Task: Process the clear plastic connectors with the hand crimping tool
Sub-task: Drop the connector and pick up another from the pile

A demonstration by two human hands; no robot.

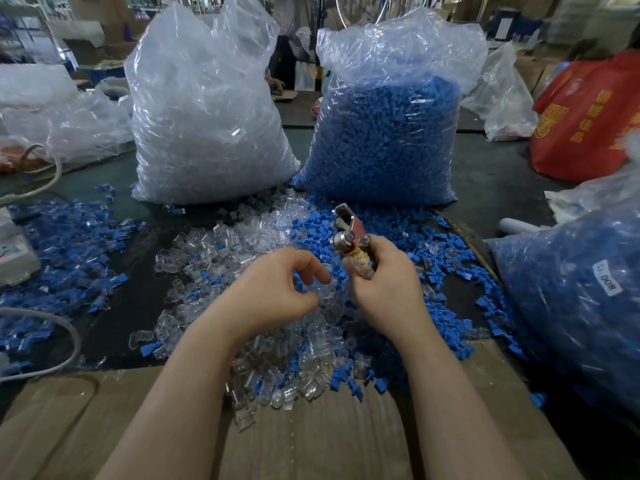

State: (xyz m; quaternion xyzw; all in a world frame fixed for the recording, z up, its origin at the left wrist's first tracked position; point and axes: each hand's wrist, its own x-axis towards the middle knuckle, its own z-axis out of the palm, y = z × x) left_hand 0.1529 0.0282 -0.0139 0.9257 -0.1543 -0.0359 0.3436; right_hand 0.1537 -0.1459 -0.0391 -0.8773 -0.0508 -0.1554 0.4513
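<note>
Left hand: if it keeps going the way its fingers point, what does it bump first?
Probably the right hand gripping the crimping tool; the left hand's curled fingers point toward it, though depth is unclear.

Right hand [384,285] gripping the hand crimping tool [348,233] by its taped handle, metal head tilted up and away. Left hand [277,289] just beside it, fingers curled over the heap of clear plastic connectors [277,362]; whether one is pinched, impossible to tell. Blue caps [450,244] scattered right and left across the dark table [495,174]. Behind, two tall bags standing side by side: clear pieces [207,126] left, blue pieces [384,140] right. Cardboard [311,438] under the forearms
</note>
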